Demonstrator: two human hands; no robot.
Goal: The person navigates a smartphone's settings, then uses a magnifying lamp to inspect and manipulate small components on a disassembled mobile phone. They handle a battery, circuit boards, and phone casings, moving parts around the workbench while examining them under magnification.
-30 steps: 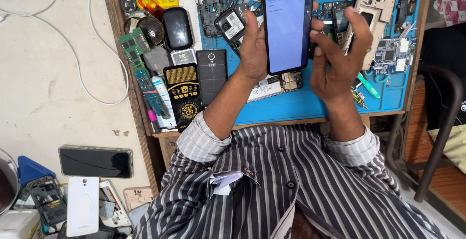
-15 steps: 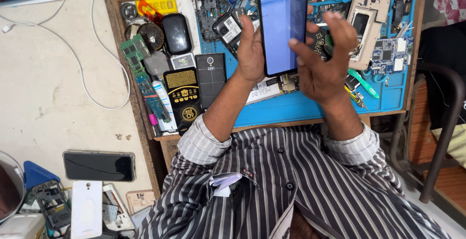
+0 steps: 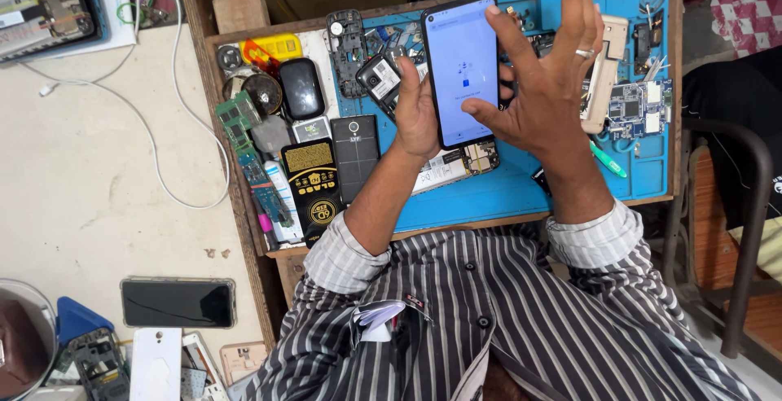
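My left hand (image 3: 415, 112) grips a black smartphone (image 3: 463, 63) by its left edge, holding it upright over the blue work mat (image 3: 489, 193). The phone's screen is lit pale blue with small icons in the middle. My right hand (image 3: 542, 83) is spread open on the phone's right side, its thumb resting on the screen and its fingers lifted off. A ring sits on one finger. Striped shirt sleeves cover both forearms.
The wooden tray (image 3: 244, 165) holds phone frames, circuit boards (image 3: 635, 108), a black battery (image 3: 355, 157), a black case (image 3: 301, 87) and a green tool (image 3: 607, 159). On the white counter to the left lie a dark phone (image 3: 177, 302), white cable (image 3: 175, 108) and several phone parts.
My right hand has let go of the phone's right edge and spread open, thumb now on the screen. The screen has gone from plain blue to showing icons.
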